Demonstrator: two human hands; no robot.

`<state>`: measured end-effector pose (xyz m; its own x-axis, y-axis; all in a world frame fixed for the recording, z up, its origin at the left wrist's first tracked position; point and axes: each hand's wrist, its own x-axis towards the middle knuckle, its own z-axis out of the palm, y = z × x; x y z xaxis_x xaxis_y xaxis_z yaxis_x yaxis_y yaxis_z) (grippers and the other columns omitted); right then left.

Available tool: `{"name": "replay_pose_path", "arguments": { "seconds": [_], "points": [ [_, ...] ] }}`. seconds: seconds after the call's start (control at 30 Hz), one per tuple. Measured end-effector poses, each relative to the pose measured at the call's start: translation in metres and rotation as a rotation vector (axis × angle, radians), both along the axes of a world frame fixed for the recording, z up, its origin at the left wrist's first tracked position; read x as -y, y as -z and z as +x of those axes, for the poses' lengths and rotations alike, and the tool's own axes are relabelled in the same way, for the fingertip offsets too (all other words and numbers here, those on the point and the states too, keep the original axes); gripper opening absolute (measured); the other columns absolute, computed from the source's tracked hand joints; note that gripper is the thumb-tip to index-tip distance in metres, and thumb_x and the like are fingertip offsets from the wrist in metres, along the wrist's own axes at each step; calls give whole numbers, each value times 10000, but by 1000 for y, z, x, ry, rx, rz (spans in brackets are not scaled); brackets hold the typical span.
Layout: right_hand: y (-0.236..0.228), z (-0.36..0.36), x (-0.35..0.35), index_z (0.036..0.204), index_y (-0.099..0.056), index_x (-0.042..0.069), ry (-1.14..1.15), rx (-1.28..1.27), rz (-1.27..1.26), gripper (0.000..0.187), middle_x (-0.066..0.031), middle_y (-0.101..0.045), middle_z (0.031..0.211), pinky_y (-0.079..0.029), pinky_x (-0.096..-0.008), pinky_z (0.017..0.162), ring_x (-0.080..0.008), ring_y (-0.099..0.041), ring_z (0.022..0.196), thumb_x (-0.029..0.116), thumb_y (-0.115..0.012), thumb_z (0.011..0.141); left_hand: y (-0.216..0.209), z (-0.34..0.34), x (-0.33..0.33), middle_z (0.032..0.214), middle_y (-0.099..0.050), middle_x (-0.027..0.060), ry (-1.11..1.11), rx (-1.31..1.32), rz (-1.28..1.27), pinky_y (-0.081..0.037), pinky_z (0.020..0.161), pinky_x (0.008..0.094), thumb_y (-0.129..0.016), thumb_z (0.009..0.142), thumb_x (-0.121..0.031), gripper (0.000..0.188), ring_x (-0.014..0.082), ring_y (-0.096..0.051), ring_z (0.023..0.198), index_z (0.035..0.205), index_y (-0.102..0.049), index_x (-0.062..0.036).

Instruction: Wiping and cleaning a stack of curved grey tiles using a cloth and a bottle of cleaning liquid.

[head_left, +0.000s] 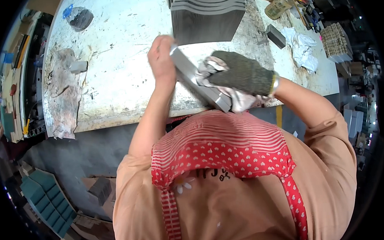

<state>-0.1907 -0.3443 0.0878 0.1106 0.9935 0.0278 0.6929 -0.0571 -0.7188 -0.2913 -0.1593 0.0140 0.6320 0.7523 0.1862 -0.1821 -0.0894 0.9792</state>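
Note:
A long grey piece, with smooth flat faces and a stepped near end, slants from the tabletop toward my apron. My bare left hand is closed around its far end. On my right hand is a dark knitted glove, its fingers bunched over a stained pale cloth. That cloth lies against the middle and near part of the grey piece. Both hands are slightly blurred. The fingertips of the right hand are hidden by the glove and cloth.
Dark wood-grain pieces with wavy tops stand stacked on the worn white table. A plastic tub and a stained sheet lie left. Rightward are a dark block, crumpled white cloth and a jar.

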Motion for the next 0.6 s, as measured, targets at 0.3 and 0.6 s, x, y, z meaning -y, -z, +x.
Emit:
{"name": "replay_pose_path", "arguments": {
  "seconds": [0.3,0.6],
  "points": [
    [-9,-5,25,1192,-622,3,664,-687,-98,357,-64,-663,1116,-465,-276,914,-121,-601,995,192,-681,896,-2,-65,-26,995,-585,58,-234,-25,-18,-386,923,297,-505,980,-116,118,157,-519,967,1006,-553,-11],
    [27,-27,11,1167,-610,0,765,-559,117,339,-67,-662,1076,-467,-276,839,-118,-591,957,199,-659,896,-38,-68,-62,1023,-638,95,61,-303,1002,-477,840,383,-689,845,-201,234,300,-599,967,1007,-627,-43]
  ]
}}
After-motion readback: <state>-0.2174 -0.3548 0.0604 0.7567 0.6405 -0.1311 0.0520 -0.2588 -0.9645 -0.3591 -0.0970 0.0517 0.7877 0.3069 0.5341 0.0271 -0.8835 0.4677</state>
